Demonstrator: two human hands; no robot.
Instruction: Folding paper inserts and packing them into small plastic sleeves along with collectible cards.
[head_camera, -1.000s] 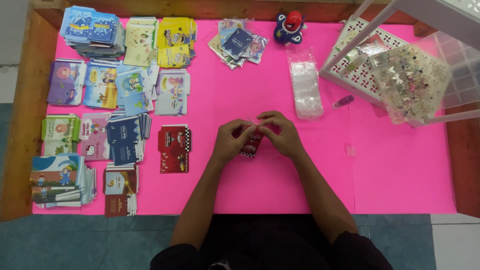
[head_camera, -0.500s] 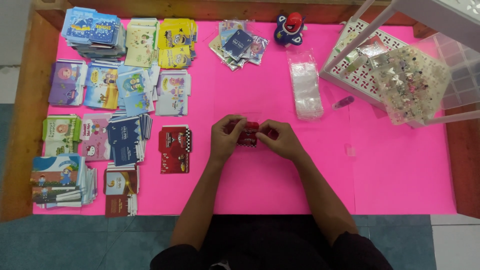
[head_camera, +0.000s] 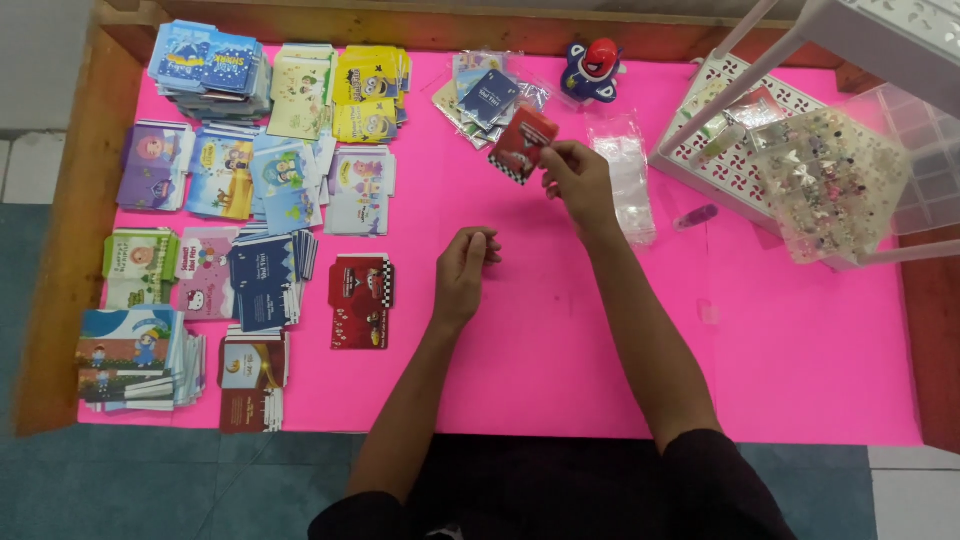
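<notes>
My right hand (head_camera: 578, 178) is stretched toward the far side of the pink table (head_camera: 560, 340) and pinches a small red packet (head_camera: 521, 144) with a checkered edge. The packet hovers just right of a loose pile of wrapped packets (head_camera: 485, 95) at the back. My left hand (head_camera: 465, 272) rests on the table near the middle, fingers loosely curled, holding nothing. A short stack of red envelopes with a car picture (head_camera: 360, 300) lies to its left.
Several stacks of printed envelopes (head_camera: 240, 180) cover the left half of the table. A stack of clear plastic sleeves (head_camera: 625, 175) lies beside my right hand. A red and blue toy (head_camera: 592, 70) stands at the back. A white rack and clear compartment box (head_camera: 830, 180) fill the right.
Both hands were together on the red packet at the table's middle. My right hand has carried it away toward the back pile, and my left hand has let go.
</notes>
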